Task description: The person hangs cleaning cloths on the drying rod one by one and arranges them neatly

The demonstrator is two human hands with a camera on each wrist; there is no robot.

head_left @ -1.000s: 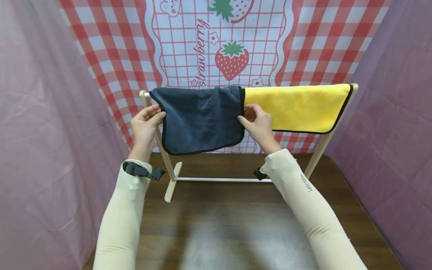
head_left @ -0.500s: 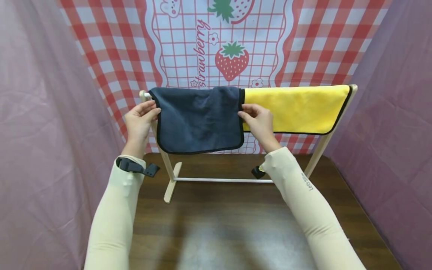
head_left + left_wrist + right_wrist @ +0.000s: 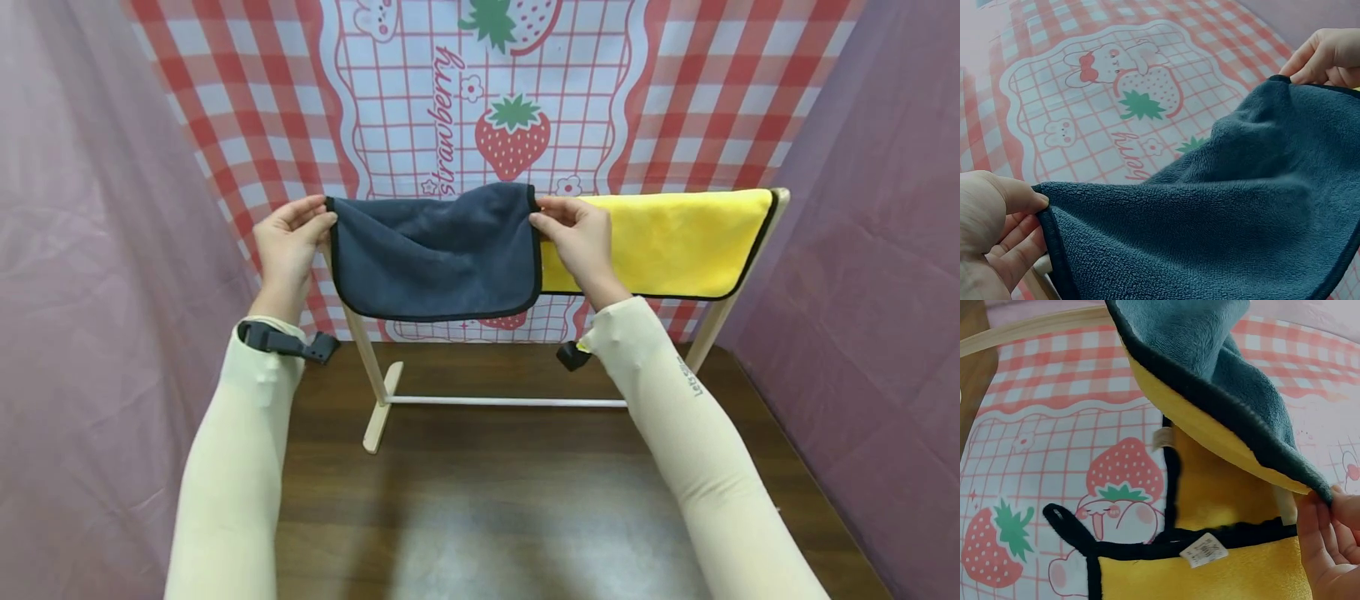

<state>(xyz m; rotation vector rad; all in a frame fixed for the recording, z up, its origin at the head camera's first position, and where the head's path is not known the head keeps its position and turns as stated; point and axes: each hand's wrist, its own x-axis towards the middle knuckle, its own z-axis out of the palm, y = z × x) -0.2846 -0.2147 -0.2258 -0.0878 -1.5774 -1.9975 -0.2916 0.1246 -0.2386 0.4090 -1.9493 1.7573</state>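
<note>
A dark blue-grey cloth (image 3: 438, 254) with black edging hangs between my two hands over the left half of a wooden drying rack (image 3: 378, 400). My left hand (image 3: 288, 237) pinches its top left corner, and my right hand (image 3: 577, 237) pinches its top right corner. The left wrist view shows the blue-grey cloth (image 3: 1210, 231) stretched from my left hand (image 3: 997, 231) to the right hand (image 3: 1329, 56). In the right wrist view the cloth's edge (image 3: 1222, 406) shows a yellow underside, held by my right hand (image 3: 1329, 544). A yellow cloth (image 3: 675, 242) hangs on the rack's right half.
The rack stands on a dark wooden table (image 3: 525, 500). A red checked strawberry backdrop (image 3: 480, 100) hangs behind it. Pink-purple curtains (image 3: 90, 292) close in both sides. The yellow cloth (image 3: 1210, 575) has a white label and black loop.
Both hands have climbed from the cloth's side edges to its top corners and lifted it, so the cloth now sits higher and sags in the middle.
</note>
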